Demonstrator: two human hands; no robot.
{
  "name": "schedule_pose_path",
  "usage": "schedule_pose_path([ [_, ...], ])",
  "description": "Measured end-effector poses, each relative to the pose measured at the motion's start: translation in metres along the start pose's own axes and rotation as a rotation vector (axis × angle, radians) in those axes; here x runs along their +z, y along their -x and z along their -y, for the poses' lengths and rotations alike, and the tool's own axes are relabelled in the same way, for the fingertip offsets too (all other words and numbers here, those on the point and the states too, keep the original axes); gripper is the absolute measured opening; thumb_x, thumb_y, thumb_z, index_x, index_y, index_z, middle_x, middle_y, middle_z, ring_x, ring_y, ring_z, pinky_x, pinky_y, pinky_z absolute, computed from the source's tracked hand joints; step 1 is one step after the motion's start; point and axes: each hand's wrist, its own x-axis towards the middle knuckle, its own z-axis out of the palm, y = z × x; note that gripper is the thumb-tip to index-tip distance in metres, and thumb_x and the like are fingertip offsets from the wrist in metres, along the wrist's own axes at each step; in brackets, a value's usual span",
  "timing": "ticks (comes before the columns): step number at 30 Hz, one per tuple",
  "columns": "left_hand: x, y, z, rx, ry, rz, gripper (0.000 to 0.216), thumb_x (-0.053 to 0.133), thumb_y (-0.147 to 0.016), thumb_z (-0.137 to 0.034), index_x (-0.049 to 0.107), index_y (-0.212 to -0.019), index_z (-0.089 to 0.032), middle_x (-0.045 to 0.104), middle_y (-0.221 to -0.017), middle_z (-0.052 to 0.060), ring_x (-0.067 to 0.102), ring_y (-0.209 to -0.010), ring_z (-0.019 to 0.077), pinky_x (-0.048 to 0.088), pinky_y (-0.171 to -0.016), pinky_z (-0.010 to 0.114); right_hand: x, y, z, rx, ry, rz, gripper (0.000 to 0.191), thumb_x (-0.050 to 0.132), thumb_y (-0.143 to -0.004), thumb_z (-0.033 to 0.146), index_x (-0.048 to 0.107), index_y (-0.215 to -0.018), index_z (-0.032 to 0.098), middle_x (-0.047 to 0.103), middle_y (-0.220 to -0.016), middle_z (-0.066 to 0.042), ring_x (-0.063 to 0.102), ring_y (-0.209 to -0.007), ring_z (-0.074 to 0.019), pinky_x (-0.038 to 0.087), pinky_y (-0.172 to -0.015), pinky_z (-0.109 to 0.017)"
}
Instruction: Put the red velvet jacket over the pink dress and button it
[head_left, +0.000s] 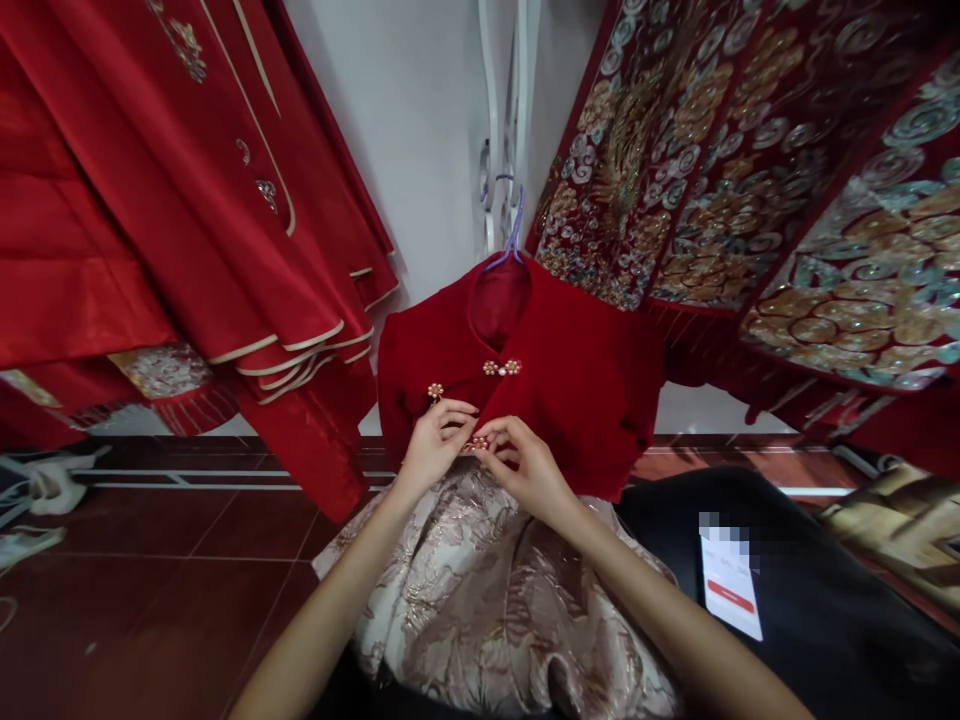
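A red velvet jacket (574, 350) hangs on a purple hanger (514, 235). Flower-shaped pearl clasps (502, 368) sit fastened below its collar, and another flower ornament (435, 391) shows on the left front. At the lower front, a beaded clasp (475, 444) lies between my two hands. My right hand (521, 462) pinches this clasp between thumb and forefinger. My left hand (441, 440) is closed at the jacket's edge beside the clasp; what its fingertips hold is partly hidden. Below them, a shiny brocade skirt (480, 590) spreads over the lap.
Red garments (247, 200) hang at the left, and heavily embroidered red garments (697, 170) at the right. A black seat (675, 520) at the right carries a lit phone (727, 585). White shoes (52, 490) stand at the far left, over a dark red tiled floor (180, 590).
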Motion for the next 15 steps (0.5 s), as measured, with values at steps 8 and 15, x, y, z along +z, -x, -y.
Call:
schedule_pose_path([
  [8,-0.024,-0.006,-0.011,0.005,-0.085,-0.059,0.028,0.078,-0.066,-0.032,0.065,-0.084,-0.015,0.064,-0.077,0.002,0.062,-0.067,0.0118,0.055,-0.063,0.026,-0.005,-0.003,-0.001,-0.01,0.062,0.016,0.014,0.059,-0.085,0.024,0.061,-0.097,0.02,0.063,-0.091,-0.005,0.06,-0.075,-0.0129,0.055,-0.065,-0.025],
  [15,-0.062,-0.019,-0.006,0.052,-0.239,-0.07,0.034,0.073,-0.071,-0.036,0.068,-0.097,-0.015,0.072,-0.096,0.009,0.068,-0.09,0.0189,0.055,-0.086,0.036,-0.009,-0.004,-0.006,-0.005,0.117,0.031,0.021,0.058,-0.083,0.02,0.07,-0.1,0.019,0.064,-0.088,-0.005,0.062,-0.074,-0.0119,0.056,-0.066,-0.024],
])
